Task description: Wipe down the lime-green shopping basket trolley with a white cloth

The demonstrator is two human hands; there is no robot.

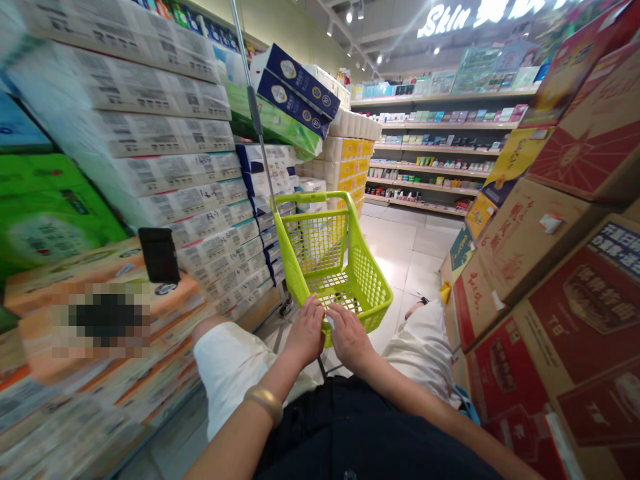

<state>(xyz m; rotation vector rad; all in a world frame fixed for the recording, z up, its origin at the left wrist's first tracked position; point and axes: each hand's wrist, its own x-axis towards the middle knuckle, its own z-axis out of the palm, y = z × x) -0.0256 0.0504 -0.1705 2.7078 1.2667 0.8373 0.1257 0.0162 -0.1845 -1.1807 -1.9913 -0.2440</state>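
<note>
A lime-green shopping cart basket [376, 280] of perforated plastic stands in front of me, and no goods show inside it. My left hand [306, 331] is at its near rim, fingers curled and pressed together. Close against it, my right hand [349, 335] is also closed, its fingers bent toward the left fingertips. A small white bit [330, 322] shows between the two hands; what it is I cannot make out. Whether the fingers grip the rim itself is hidden. At the basket's far end is its green handle bar [311, 197].
Wrapped paper packs [170, 127] are stacked high on the left, with a black phone-like object [159, 255] on orange packs. Red and brown cartons [540, 233] wall the right side. A tiled aisle [400, 243] leads to product shelves [435, 125]. A metal pole [253, 100] rises beside the cart.
</note>
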